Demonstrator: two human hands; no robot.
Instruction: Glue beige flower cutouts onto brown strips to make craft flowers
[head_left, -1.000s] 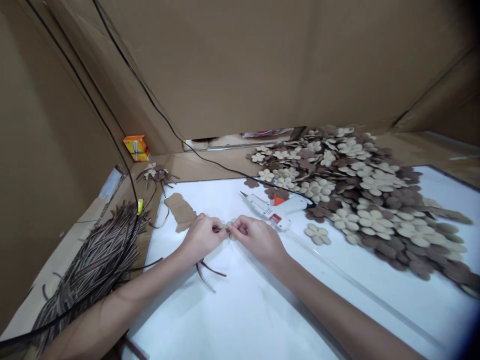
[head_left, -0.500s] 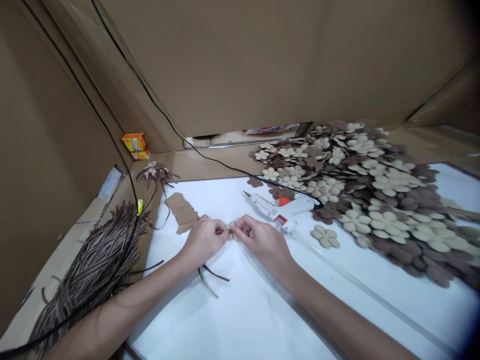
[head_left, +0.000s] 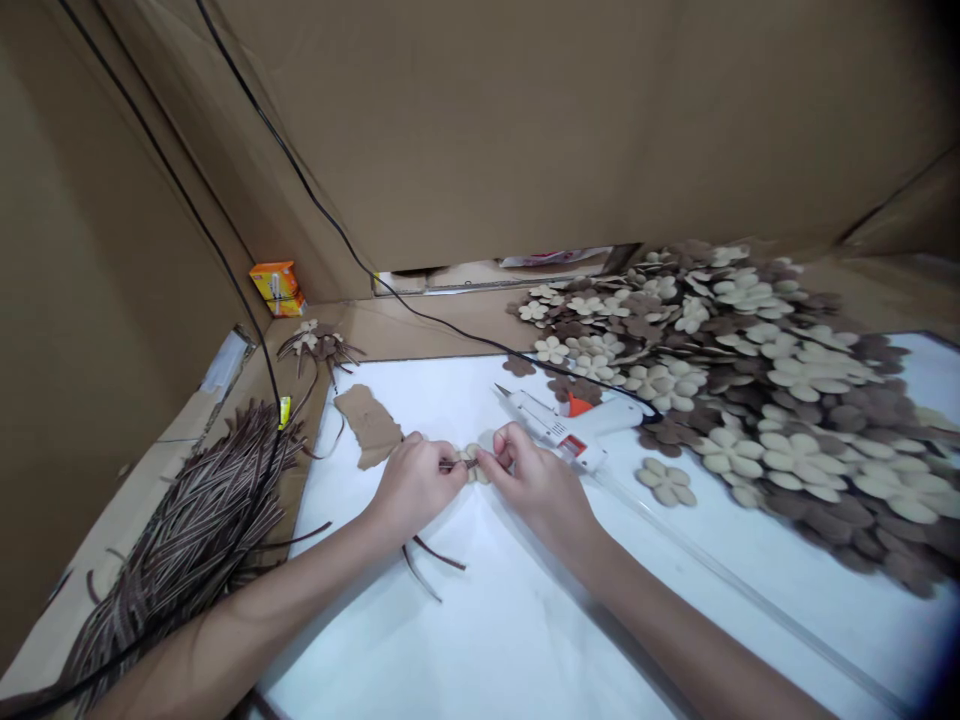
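A bundle of striped brown strips (head_left: 187,540) lies at far left, with a torn cardboard scrap (head_left: 367,425) near the left hand (head_left: 414,488). That hand pinches a thin brown strip (head_left: 457,465) narrowly between thumb and fingers, its tip at a small beige flower cut-out (head_left: 472,463). The flower sits between both hands, just above the white board (head_left: 480,640). The right hand (head_left: 536,490) closes in on it from the other side and seems to grip its edge, though the fingers partly hide this. Further right lie a white hot glue gun (head_left: 577,425) and a heap of beige and brown flowers (head_left: 750,400).
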